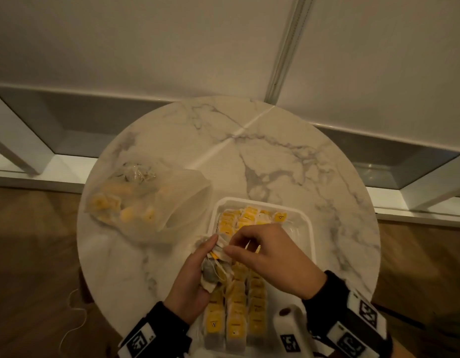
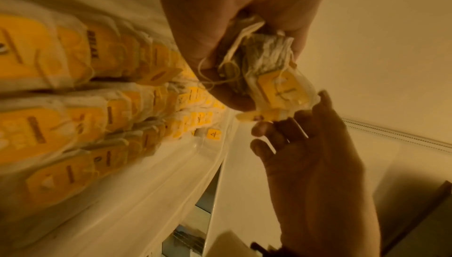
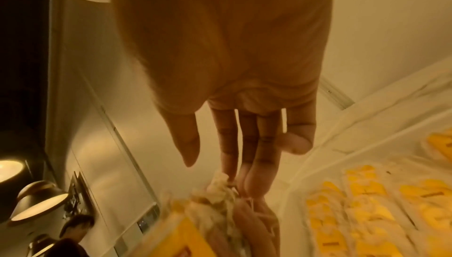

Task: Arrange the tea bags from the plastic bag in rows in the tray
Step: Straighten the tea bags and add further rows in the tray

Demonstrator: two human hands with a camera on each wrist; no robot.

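Note:
On the round marble table (image 1: 249,156) stands a white tray (image 1: 311,228) with several rows of yellow-tagged tea bags (image 1: 236,313). My left hand (image 1: 208,257) grips a crumpled bunch of tea bags (image 1: 214,264) over the tray's left edge. My right hand (image 1: 227,246) reaches across from the right, and its thumb and fingers pinch one tea bag at the top of the bunch. The left wrist view shows the bunch (image 2: 269,64) and the right hand's fingers (image 2: 264,126) under a yellow tag. A translucent plastic bag (image 1: 146,202) holding more tea bags lies to the left.
The table's far half is bare marble. Behind it runs a white wall with a low ledge (image 1: 68,156). Wooden floor (image 1: 30,241) surrounds the table, with a thin white cord (image 1: 71,319) at the left. In the right wrist view a person (image 3: 75,228) and lamps (image 3: 36,205) show.

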